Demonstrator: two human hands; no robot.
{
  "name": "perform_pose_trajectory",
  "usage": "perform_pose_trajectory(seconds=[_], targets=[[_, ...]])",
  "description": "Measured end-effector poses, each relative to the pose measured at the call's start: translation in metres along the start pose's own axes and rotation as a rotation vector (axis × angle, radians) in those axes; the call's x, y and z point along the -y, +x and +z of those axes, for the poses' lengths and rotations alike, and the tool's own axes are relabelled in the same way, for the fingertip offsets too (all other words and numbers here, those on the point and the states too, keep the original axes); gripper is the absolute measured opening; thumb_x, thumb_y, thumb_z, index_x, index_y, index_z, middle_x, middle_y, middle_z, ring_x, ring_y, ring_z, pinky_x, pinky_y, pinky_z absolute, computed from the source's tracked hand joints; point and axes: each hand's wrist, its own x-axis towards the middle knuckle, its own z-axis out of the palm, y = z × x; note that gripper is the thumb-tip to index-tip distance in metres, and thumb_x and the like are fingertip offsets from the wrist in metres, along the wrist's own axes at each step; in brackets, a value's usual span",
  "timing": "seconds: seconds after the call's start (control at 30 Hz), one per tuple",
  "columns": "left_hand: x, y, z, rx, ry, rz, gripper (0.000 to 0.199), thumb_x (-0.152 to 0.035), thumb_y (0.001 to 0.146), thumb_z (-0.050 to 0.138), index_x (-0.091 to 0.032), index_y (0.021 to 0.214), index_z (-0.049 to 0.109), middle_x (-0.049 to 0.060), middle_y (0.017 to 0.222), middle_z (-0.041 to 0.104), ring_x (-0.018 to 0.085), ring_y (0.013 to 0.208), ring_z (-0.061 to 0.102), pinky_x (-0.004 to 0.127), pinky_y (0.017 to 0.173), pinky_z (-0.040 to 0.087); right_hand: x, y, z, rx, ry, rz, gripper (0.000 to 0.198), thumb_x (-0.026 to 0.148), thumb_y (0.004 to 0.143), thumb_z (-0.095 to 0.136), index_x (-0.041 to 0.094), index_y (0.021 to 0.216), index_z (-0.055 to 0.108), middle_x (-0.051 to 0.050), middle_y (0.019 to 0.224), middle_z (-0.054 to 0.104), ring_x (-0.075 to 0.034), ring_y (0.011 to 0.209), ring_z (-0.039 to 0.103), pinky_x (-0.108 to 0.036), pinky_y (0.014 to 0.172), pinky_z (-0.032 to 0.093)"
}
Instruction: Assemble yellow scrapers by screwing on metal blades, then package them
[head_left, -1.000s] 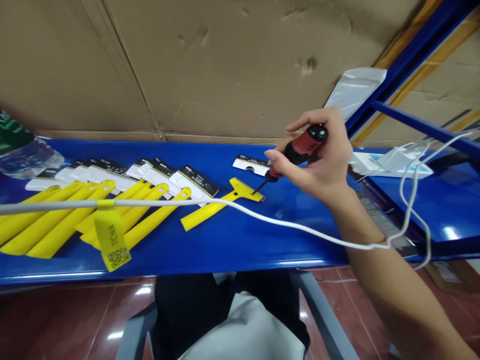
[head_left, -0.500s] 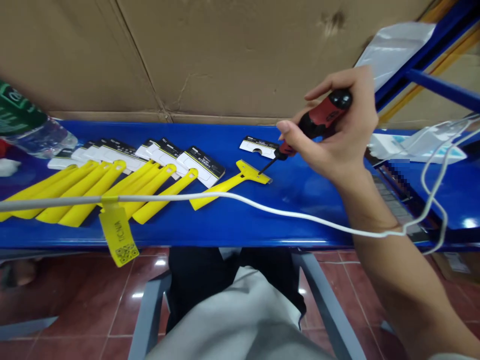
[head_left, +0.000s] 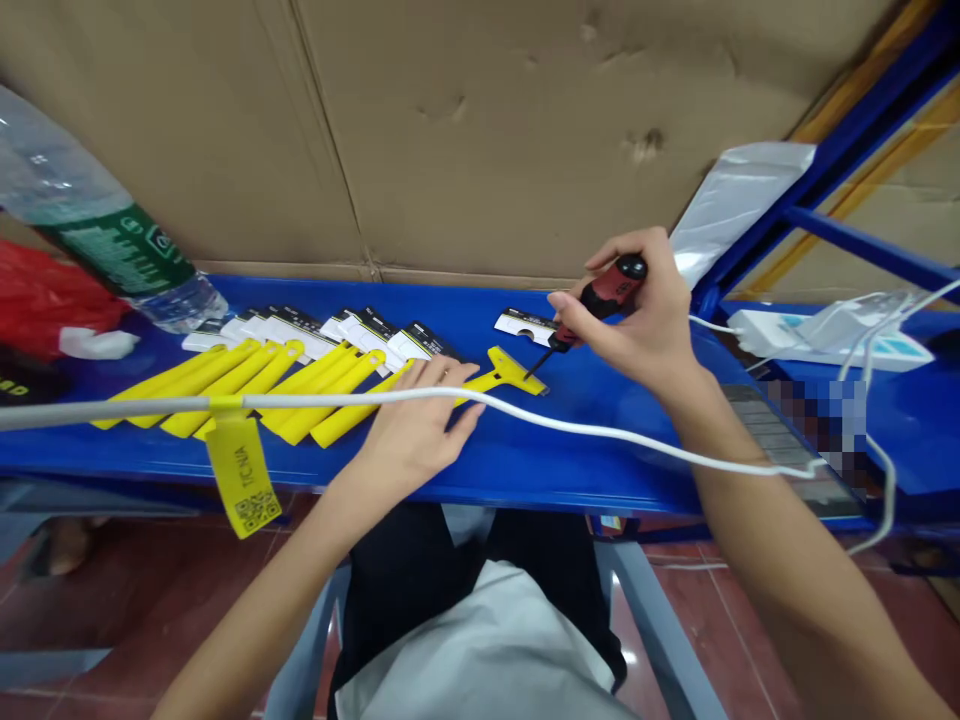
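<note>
A red and black screwdriver (head_left: 611, 288) is gripped in my right hand (head_left: 649, 325). Its dark shaft slants down to the left, with the tip at a screw area on the head of a yellow scraper (head_left: 508, 370). My left hand (head_left: 412, 425) lies over the scraper's handle, fingers on the far side and thumb on the near side; the handle's end is hidden beneath it. Left of that hand, several yellow handles (head_left: 281, 385) lie slanted in a row. White and black packs (head_left: 360, 328) lie behind them. A small black and white card (head_left: 523, 326) rests behind the scraper head.
A white cable (head_left: 570, 428) with a yellow tag (head_left: 241, 480) crosses the view in front of the blue table (head_left: 487, 470). A water bottle (head_left: 124, 250) and red bag (head_left: 52, 300) are at left. A white power strip (head_left: 795, 340) lies right; cardboard (head_left: 465, 180) stands behind.
My left hand has come into view and onto the scraper's handle. The screwdriver tip is still at the scraper head. The view has shifted, showing more of the bottle.
</note>
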Motion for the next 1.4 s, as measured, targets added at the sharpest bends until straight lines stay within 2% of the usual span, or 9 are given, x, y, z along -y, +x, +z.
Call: perform_pose_trajectory(seconds=[0.07,0.17,0.37,0.57,0.83,1.0,1.1,1.27,1.4], targets=[[-0.002,0.007,0.011,0.116,0.110,0.002,0.039,-0.035,0.114,0.058,-0.022,0.149,0.067,0.016,0.143,0.072,0.038,0.136,0.067,0.058,0.121,0.053,0.002,0.001,0.000,-0.003,-0.031,-0.032,0.052,0.063,0.085,0.096,0.032,0.113,0.065,0.002,0.080,0.075,-0.026,0.073,0.079,-0.043,0.072,0.065],[-0.004,0.014,0.020,0.178,0.210,-0.009,0.037,-0.031,0.117,0.049,-0.020,0.147,0.068,0.017,0.135,0.073,0.037,0.130,0.069,0.054,0.117,0.055,0.003,0.002,-0.002,0.001,-0.056,-0.073,0.047,0.058,0.087,0.094,0.032,0.111,0.063,0.003,0.079,0.074,-0.023,0.068,0.074,-0.041,0.069,0.062],[-0.001,0.009,0.026,0.115,0.271,0.004,0.039,-0.028,0.119,0.041,-0.021,0.145,0.069,0.017,0.132,0.073,0.034,0.125,0.069,0.052,0.114,0.054,-0.002,0.003,-0.003,0.005,-0.022,-0.076,0.047,0.058,0.089,0.092,0.033,0.111,0.059,0.003,0.079,0.072,-0.023,0.065,0.070,-0.038,0.062,0.060],[-0.002,0.005,0.027,0.116,0.308,0.012,0.039,-0.027,0.119,0.045,-0.022,0.148,0.069,0.015,0.133,0.073,0.034,0.126,0.070,0.051,0.113,0.055,-0.001,0.002,-0.004,-0.016,-0.042,-0.114,0.044,0.056,0.090,0.092,0.032,0.108,0.059,0.005,0.074,0.071,-0.021,0.060,0.067,-0.037,0.063,0.056],[0.002,0.005,0.030,0.109,0.260,-0.001,0.040,-0.030,0.120,0.046,-0.021,0.152,0.069,0.015,0.136,0.071,0.034,0.129,0.067,0.055,0.115,0.054,0.003,0.001,-0.011,0.022,-0.077,-0.072,0.034,0.043,0.094,0.084,0.028,0.108,0.057,0.004,0.079,0.074,-0.017,0.065,0.070,-0.032,0.068,0.057],[0.000,0.004,0.029,0.116,0.263,-0.007,0.041,-0.030,0.120,0.045,-0.018,0.150,0.070,0.016,0.135,0.072,0.035,0.127,0.069,0.054,0.114,0.054,0.004,0.000,-0.013,0.025,-0.075,-0.067,0.035,0.045,0.094,0.084,0.029,0.108,0.057,0.003,0.080,0.075,-0.018,0.067,0.071,-0.033,0.069,0.058],[0.000,0.004,0.029,0.123,0.270,-0.001,0.042,-0.030,0.121,0.043,-0.015,0.148,0.071,0.018,0.132,0.073,0.035,0.129,0.068,0.055,0.115,0.054,0.009,0.002,-0.015,0.066,-0.045,-0.063,0.036,0.046,0.095,0.086,0.028,0.107,0.057,0.001,0.085,0.078,-0.018,0.070,0.071,-0.033,0.071,0.058],[0.000,0.003,0.031,0.091,0.289,0.009,0.037,-0.027,0.119,0.048,-0.017,0.147,0.071,0.016,0.132,0.074,0.034,0.127,0.070,0.054,0.114,0.056,0.017,0.007,-0.024,0.177,-0.003,-0.061,0.040,0.050,0.092,0.092,0.027,0.107,0.063,0.001,0.088,0.078,-0.018,0.070,0.070,-0.032,0.068,0.057],[-0.001,0.003,0.033,0.080,0.288,0.005,0.034,-0.027,0.118,0.052,-0.017,0.143,0.073,0.016,0.131,0.075,0.033,0.128,0.071,0.051,0.113,0.057,0.019,0.006,-0.030,0.211,0.013,0.000,0.051,0.054,0.088,0.096,0.028,0.119,0.065,0.001,0.084,0.077,-0.021,0.070,0.075,-0.034,0.068,0.062]])
